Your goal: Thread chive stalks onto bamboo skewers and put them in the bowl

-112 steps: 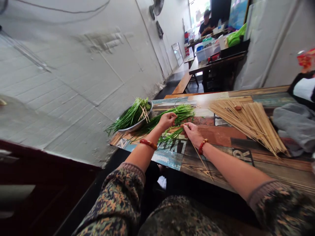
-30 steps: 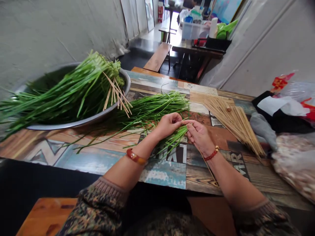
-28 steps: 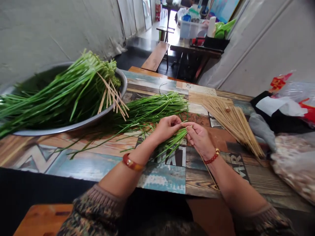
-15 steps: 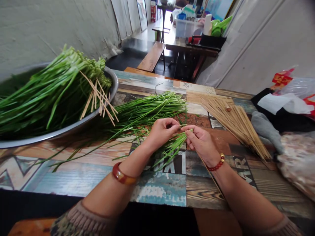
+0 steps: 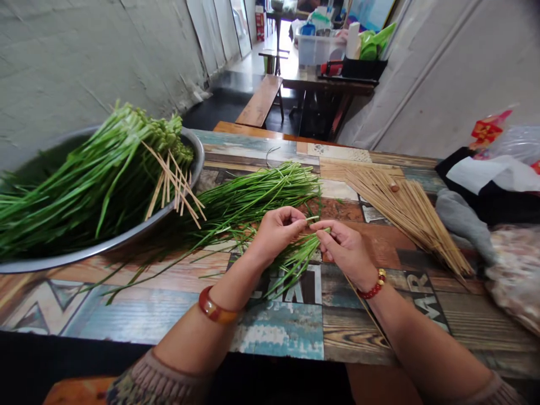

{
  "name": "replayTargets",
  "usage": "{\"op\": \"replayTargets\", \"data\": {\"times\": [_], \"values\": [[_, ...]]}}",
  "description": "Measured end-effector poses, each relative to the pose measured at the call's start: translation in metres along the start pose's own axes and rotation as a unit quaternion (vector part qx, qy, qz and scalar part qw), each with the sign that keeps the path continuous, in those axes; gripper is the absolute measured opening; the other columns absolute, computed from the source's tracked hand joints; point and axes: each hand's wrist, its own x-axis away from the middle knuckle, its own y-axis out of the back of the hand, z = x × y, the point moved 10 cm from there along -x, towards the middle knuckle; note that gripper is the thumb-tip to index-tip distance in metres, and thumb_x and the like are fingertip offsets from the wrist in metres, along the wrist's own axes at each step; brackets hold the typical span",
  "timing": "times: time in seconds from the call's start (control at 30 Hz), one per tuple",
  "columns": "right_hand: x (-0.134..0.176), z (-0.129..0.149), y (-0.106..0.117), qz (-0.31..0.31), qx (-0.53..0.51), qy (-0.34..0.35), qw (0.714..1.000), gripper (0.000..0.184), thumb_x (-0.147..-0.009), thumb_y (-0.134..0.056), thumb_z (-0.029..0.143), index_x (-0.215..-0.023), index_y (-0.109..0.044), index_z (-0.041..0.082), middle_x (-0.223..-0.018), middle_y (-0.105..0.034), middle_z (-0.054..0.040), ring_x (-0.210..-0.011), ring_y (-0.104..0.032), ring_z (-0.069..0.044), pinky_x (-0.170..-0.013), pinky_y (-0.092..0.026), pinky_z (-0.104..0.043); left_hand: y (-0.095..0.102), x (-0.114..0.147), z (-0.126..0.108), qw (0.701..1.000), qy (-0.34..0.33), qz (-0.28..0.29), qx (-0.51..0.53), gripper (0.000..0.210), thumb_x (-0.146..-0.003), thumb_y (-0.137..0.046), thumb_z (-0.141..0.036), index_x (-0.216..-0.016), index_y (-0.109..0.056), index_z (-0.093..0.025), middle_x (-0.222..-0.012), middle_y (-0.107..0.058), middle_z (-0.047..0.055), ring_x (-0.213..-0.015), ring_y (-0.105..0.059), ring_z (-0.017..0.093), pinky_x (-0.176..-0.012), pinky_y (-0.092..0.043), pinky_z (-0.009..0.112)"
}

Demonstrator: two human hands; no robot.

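Chives in a small bunch lie over the near middle of your wood-patterned table, their pale ends gathered at your right hand. Thumb and forefinger of that hand pinch these ends, and a thin bamboo skewer slants from beneath its palm toward the table's near edge. Your left hand, just beside it, pinches a single chive stalk between thumb and forefinger; its remaining fingers curl inward. Beyond your left hand rests a larger heap of chives. To your left, a metal basin holds bundled chives, with crossed skewer ends projecting over its rim. To your right, loose bamboo skewers lie fanned out, near a grey bag.
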Motion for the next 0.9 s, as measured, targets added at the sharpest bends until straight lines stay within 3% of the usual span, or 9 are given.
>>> {"op": "replayTargets", "data": {"times": [0.3, 0.5, 0.9], "values": [[-0.0004, 0.0005, 0.0005, -0.003, 0.009, 0.014, 1.000, 0.027, -0.084, -0.056, 0.040, -0.096, -0.064, 0.018, -0.054, -0.051, 0.0051, -0.039, -0.044, -0.006, -0.036, -0.034, -0.017, -0.0111, 0.0047, 0.0044, 0.998, 0.032, 0.039, 0.042, 0.019, -0.069, -0.067, -0.031, -0.072, -0.064, -0.012, -0.063, -0.058, 0.000, -0.051, -0.045, 0.006, -0.048, -0.034, 0.019], [-0.0025, 0.0022, 0.0047, -0.015, 0.050, 0.034, 0.998, 0.029, -0.083, -0.056, 0.041, -0.096, -0.065, 0.017, -0.056, -0.054, 0.0038, -0.041, -0.044, -0.007, -0.038, -0.034, -0.018, -0.0077, 0.0047, 0.0026, 0.999, 0.010, 0.028, -0.029, 0.023, -0.071, -0.065, -0.034, -0.068, -0.065, -0.011, -0.055, -0.053, -0.002, -0.048, -0.039, 0.005, -0.046, -0.028, 0.019], [0.0017, 0.0097, 0.0006, -0.002, 0.068, 0.056, 0.996, 0.029, -0.083, -0.056, 0.039, -0.096, -0.068, 0.017, -0.055, -0.051, 0.0039, -0.042, -0.044, -0.007, -0.039, -0.034, -0.019, -0.0088, 0.0048, 0.0099, 0.997, 0.058, 0.026, 0.048, 0.025, -0.068, -0.070, -0.035, -0.066, -0.059, -0.013, -0.052, -0.050, -0.004, -0.046, -0.039, 0.004, -0.043, -0.026, 0.018]]}}
